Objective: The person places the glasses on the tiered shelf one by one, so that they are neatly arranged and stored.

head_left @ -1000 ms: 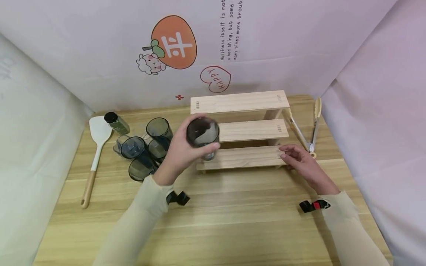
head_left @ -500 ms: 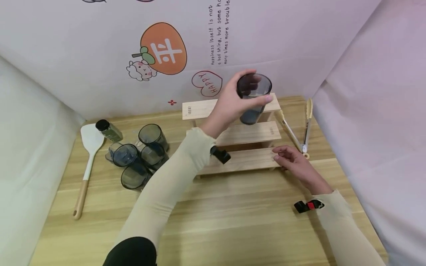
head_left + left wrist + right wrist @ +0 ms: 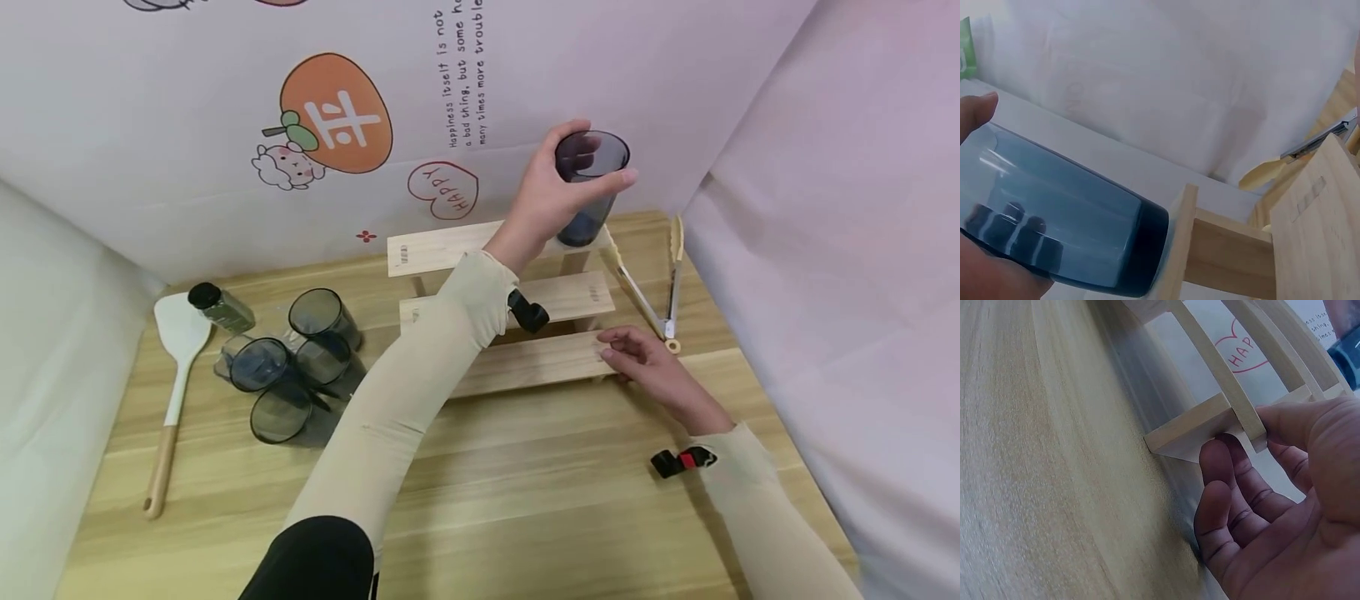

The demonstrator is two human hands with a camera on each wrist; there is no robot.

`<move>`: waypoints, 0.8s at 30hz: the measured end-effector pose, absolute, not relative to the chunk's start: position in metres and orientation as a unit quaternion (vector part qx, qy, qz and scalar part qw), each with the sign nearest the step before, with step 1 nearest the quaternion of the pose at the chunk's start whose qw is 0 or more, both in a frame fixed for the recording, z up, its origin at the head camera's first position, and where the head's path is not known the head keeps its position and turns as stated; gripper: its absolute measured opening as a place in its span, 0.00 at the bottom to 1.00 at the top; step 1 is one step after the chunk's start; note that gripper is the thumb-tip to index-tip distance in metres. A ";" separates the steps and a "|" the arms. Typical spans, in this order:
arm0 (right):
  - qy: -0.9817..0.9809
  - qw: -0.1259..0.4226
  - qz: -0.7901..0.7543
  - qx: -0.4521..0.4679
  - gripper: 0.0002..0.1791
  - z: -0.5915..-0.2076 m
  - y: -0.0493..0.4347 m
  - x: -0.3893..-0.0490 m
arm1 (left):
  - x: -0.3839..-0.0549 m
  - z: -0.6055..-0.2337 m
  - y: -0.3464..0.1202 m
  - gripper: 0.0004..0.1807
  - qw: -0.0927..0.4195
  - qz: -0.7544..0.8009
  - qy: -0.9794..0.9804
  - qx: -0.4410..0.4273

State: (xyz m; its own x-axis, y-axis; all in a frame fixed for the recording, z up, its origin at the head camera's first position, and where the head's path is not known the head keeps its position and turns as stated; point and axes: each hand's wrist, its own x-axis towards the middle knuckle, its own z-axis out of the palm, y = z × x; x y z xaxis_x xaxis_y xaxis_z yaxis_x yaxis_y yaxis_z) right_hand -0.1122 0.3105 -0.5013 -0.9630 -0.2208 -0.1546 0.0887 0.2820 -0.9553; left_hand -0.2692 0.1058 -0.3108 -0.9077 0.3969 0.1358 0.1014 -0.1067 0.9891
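Observation:
My left hand (image 3: 546, 196) grips a tumbler of smoky blue glass (image 3: 585, 218), thumb on one side and fingers round the other. The tumbler stands over the right end of the top shelf of a three-step wooden rack (image 3: 438, 250); in the left wrist view its dark base (image 3: 1146, 247) is right at the board's edge. Lower down, my right hand (image 3: 651, 367) pinches the right end of the bottom shelf (image 3: 528, 365). The right wrist view has the thumb above the board and curled fingers (image 3: 1215, 464) beneath it.
Several smoky glass cups (image 3: 318, 312) stand grouped left of the rack. Farther left lie a white spatula (image 3: 180, 333) with a wooden handle and a dark-capped spice jar (image 3: 228, 312). Spread tongs (image 3: 670, 300) lie right of the rack, near the cloth wall (image 3: 795, 250).
My left hand has carried the tumbler from in front of the rack's left part up and right to the top shelf's right end. My right hand keeps its place on the bottom shelf.

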 end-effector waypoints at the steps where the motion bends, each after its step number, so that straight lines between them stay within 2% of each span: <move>1: 0.790 0.128 -0.598 -0.044 0.21 -0.502 0.310 -0.113 | -0.270 -0.312 0.106 0.44 0.100 0.721 0.660 0.188; 15: 0.787 0.116 -0.604 -0.051 0.19 -0.505 0.314 -0.113 | -0.274 -0.316 0.119 0.48 0.086 0.704 0.678 0.194; 19: 0.787 0.118 -0.603 -0.047 0.19 -0.503 0.314 -0.113 | -0.272 -0.316 0.119 0.54 0.079 0.693 0.691 0.191; 24: 0.786 0.131 -0.603 -0.046 0.20 -0.502 0.314 -0.113 | -0.261 -0.318 0.104 0.56 0.035 0.686 0.705 0.177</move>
State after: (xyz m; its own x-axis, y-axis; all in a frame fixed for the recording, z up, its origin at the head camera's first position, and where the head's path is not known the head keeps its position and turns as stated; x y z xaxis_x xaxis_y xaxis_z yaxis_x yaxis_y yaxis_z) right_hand -0.1126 0.3136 -0.5021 -0.9616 -0.2298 -0.1498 0.0851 0.2691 -0.9594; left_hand -0.2608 0.1038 -0.3184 -0.9351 0.2971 0.1930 0.2014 -0.0025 0.9795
